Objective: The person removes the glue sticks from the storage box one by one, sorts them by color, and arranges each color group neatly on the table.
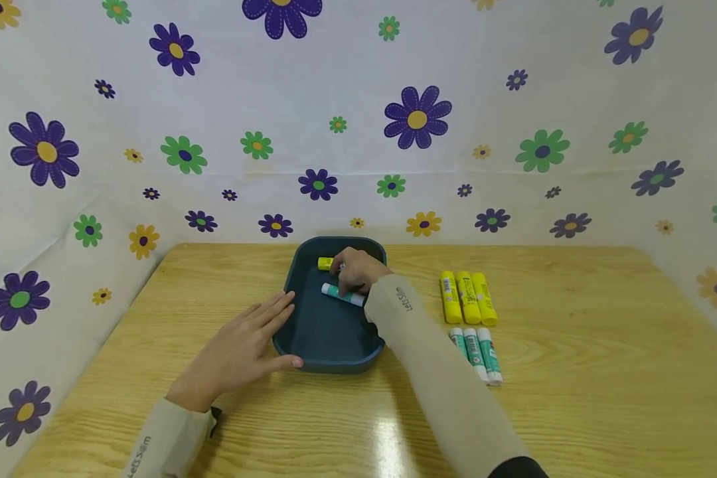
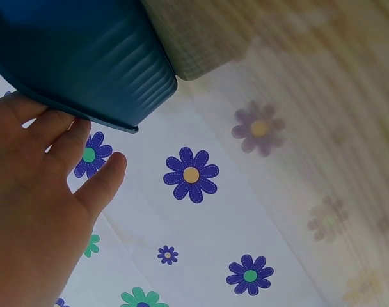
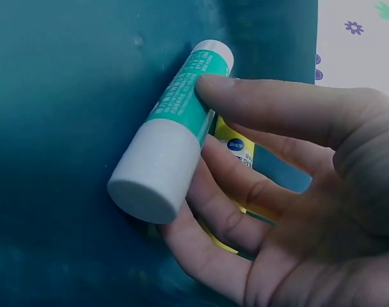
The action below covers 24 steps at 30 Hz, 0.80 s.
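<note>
A dark blue tray [image 1: 328,332] stands on the table. My right hand [image 1: 361,269] reaches into it, pinching a green and white glue stick [image 3: 188,96] between thumb and fingers. Behind those fingers a yellow glue stick [image 3: 236,137] lies in the tray, partly hidden; in the head view, one end of it shows to the left of my hand. My left hand [image 1: 239,352] rests against the tray's left side and near corner, its fingers extended along the rim and holding nothing.
To the right of the tray, three yellow glue sticks [image 1: 469,297] lie side by side. Nearer to me is a row of three green and white glue sticks [image 1: 477,355], partly behind my right sleeve. A flowered cloth [image 1: 358,153] hangs behind the wooden table [image 1: 579,345].
</note>
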{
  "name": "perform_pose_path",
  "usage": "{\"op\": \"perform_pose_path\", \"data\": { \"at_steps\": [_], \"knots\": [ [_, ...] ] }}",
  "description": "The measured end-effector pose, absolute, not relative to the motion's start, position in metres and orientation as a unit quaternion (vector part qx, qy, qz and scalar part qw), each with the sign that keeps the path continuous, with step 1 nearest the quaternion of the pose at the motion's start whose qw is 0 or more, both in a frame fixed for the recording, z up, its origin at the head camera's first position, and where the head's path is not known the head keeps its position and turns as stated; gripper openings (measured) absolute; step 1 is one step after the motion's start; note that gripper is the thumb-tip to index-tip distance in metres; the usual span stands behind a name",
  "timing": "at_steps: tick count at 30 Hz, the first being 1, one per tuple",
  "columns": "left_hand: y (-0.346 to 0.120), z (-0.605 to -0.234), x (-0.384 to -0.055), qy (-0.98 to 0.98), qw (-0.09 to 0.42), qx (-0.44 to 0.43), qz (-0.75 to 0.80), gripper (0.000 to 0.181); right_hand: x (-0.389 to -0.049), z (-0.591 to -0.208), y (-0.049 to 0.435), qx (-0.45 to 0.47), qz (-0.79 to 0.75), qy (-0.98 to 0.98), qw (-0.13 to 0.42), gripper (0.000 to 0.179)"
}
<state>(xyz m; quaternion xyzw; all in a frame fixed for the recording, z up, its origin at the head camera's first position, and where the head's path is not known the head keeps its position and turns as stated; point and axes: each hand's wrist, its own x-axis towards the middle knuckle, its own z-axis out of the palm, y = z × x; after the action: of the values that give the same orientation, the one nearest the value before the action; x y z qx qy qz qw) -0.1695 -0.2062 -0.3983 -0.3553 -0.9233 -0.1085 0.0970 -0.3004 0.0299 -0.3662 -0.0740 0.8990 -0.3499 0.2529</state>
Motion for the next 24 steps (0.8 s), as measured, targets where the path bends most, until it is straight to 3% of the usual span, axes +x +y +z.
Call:
{"op": "perform_pose_path", "data": {
  "at_steps": [15,24],
  "knots": [
    [-0.207,-0.398,-0.170,-0.919,0.100,-0.363,-0.113,0.101,-0.300,-0.372,0.030,-0.110,-0.367,0.885,0.264,0.046],
    [-0.207,-0.397,-0.170,-0.921,0.097,-0.361,-0.114,0.102,-0.300,-0.354,0.035,-0.111,-0.415,0.867,0.253,0.043]
  ]
}}
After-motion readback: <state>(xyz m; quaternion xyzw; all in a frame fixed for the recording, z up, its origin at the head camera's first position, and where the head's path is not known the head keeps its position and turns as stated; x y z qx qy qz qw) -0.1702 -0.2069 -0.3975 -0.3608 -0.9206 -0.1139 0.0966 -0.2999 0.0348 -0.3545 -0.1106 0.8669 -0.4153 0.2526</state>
